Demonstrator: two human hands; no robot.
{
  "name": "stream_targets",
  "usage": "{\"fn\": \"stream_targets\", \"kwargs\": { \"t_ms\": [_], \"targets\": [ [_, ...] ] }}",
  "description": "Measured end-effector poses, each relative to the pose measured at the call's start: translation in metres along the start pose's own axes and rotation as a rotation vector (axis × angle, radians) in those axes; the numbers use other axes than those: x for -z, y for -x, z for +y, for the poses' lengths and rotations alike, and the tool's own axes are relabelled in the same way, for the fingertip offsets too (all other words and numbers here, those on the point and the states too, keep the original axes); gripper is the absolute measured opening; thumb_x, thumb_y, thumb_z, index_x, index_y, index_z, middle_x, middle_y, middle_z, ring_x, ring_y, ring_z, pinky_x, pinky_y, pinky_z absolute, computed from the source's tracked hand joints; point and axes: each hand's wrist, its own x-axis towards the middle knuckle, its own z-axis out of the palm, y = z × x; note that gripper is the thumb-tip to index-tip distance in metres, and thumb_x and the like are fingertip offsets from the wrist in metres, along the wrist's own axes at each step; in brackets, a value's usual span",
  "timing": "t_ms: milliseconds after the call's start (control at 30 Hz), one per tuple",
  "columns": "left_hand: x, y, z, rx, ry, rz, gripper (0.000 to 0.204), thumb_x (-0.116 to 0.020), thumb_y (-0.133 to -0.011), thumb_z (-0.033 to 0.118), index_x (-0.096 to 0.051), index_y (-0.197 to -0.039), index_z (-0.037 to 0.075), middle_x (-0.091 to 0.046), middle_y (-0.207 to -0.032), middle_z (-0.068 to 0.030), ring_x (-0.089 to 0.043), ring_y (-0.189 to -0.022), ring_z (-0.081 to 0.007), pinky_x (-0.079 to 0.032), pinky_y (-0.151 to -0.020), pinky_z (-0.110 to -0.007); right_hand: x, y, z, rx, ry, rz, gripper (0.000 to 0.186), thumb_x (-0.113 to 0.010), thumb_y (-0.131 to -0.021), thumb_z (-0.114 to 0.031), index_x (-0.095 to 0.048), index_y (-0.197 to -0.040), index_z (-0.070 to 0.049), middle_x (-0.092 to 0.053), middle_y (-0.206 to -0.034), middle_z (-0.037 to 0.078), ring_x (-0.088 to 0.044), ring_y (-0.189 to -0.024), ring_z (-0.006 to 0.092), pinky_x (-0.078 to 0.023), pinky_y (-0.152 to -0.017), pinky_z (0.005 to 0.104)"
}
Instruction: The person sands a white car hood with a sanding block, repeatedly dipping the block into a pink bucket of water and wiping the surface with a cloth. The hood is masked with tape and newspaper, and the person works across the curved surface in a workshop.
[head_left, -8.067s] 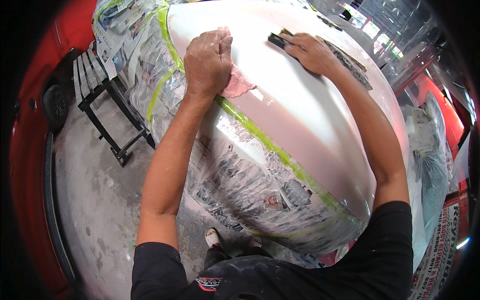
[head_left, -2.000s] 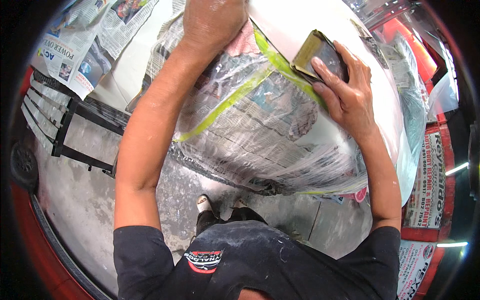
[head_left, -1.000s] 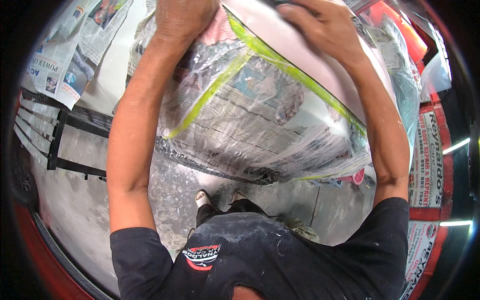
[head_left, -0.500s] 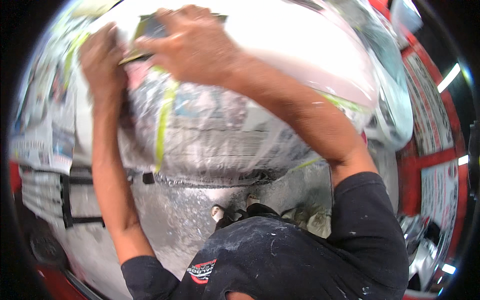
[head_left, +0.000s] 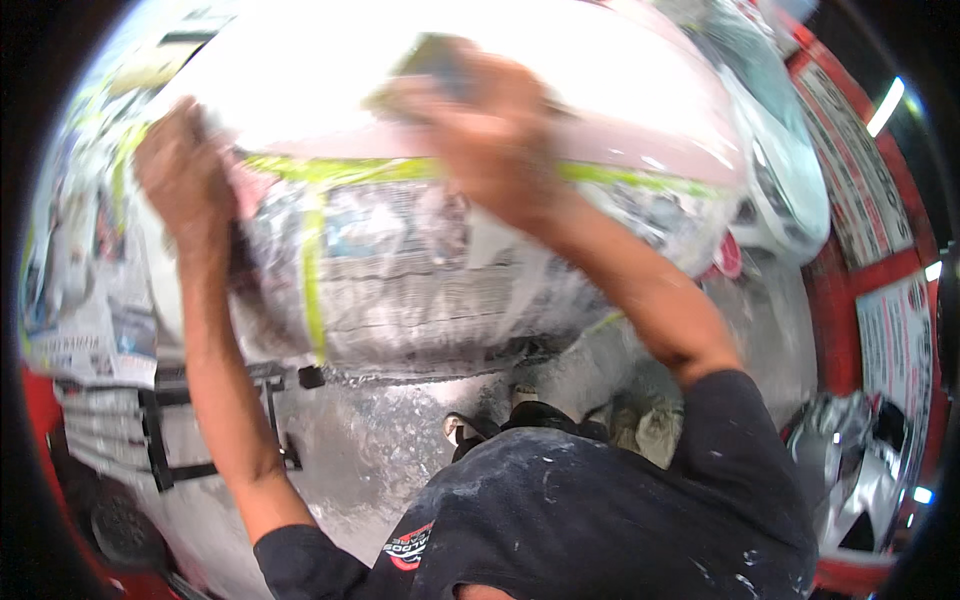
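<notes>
A glossy white car panel (head_left: 620, 70), pinkish along its near edge, fills the top of the view. My right hand (head_left: 495, 135), blurred by motion, presses a dark olive sheet of sandpaper (head_left: 425, 62) against the panel's middle. At the panel's left end, my left hand (head_left: 185, 165) is curled closed. Anything inside those fingers is hidden, and a pink patch (head_left: 252, 185) shows beside them. Below the panel, newspaper under clear plastic (head_left: 400, 270) covers the body, edged with yellow-green masking tape (head_left: 345, 170).
A black metal stand (head_left: 155, 440) stands at the lower left. Silver vehicle parts (head_left: 850, 470) lie at the lower right. Printed boards (head_left: 860, 180) on red framing line the right side. The wet-looking grey floor (head_left: 350, 450) runs under my feet.
My right hand has slid right along the panel with the sandpaper, away from my left hand. My left hand stays at the left end, slightly lower in view. The whole view has shifted a little.
</notes>
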Motion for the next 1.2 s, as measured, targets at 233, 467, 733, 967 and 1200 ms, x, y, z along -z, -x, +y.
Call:
{"fn": "stream_targets", "kwargs": {
  "t_ms": [233, 467, 733, 967, 1200],
  "targets": [
    [-0.012, 0.012, -0.053, 0.007, -0.056, -0.045, 0.032, -0.065, -0.094, 0.014, -0.072, -0.124, 0.009, -0.074, -0.12, -0.0102, -0.067, -0.108, -0.0313, -0.049, -0.098, -0.042, -0.002, 0.011, -0.016, -0.016, -0.012, 0.066, 0.031, -0.066, -0.096, -0.024, -0.075, -0.124, -0.014, -0.061, -0.128, 0.032, -0.062, -0.113, 0.0366, -0.047, -0.099, 0.0506],
    [-0.033, 0.006, -0.016, 0.207, -0.045, -0.052, 0.025, -0.062, -0.102, 0.022, -0.074, -0.119, 0.008, -0.076, -0.114, -0.0106, -0.07, -0.101, -0.0313, -0.052, -0.09, -0.042, 0.125, 0.168, 0.156, -0.706, 0.49, 0.175, 0.043, -0.068, -0.096, -0.031, -0.07, -0.134, -0.013, -0.06, -0.127, 0.024, -0.055, -0.122, 0.0375, -0.045, -0.102, 0.0488],
    [-0.018, 0.008, -0.043, 0.072, -0.013, -0.035, 0.027, -0.061, -0.103, 0.022, -0.074, -0.119, 0.004, -0.075, -0.117, -0.0126, -0.069, -0.105, -0.0331, -0.05, -0.095, -0.043, 0.023, 0.067, -0.015, -0.257, 0.125, 0.17, 0.033, -0.067, -0.097, -0.033, -0.074, -0.128, -0.022, -0.06, -0.134, 0.026, -0.057, -0.122, 0.0357, -0.044, -0.106, 0.0528],
    [-0.011, 0.003, -0.035, 0.149, -0.006, -0.045, 0.029, -0.061, -0.104, 0.023, -0.074, -0.12, 0.004, -0.075, -0.117, -0.0117, -0.068, -0.106, -0.0327, -0.05, -0.096, -0.042, 0.131, 0.202, 0.193, -0.856, 0.41, 0.256, 0.041, -0.068, -0.097, -0.034, -0.071, -0.133, -0.015, -0.058, -0.13, 0.027, -0.059, -0.114, 0.0403, -0.049, -0.1, 0.0504],
    [-0.014, 0.008, -0.029, 0.138, 0.024, -0.062, 0.03, -0.058, -0.105, 0.022, -0.072, -0.125, 0.004, -0.074, -0.123, -0.0095, -0.065, -0.113, -0.0306, -0.047, -0.102, -0.042, 0.092, 0.154, 0.073, -0.581, 0.294, 0.214, 0.046, -0.074, -0.092, -0.035, -0.069, -0.137, -0.024, -0.056, -0.138, 0.027, -0.059, -0.118, 0.0403, -0.048, -0.102, 0.0519]
  ]
}}
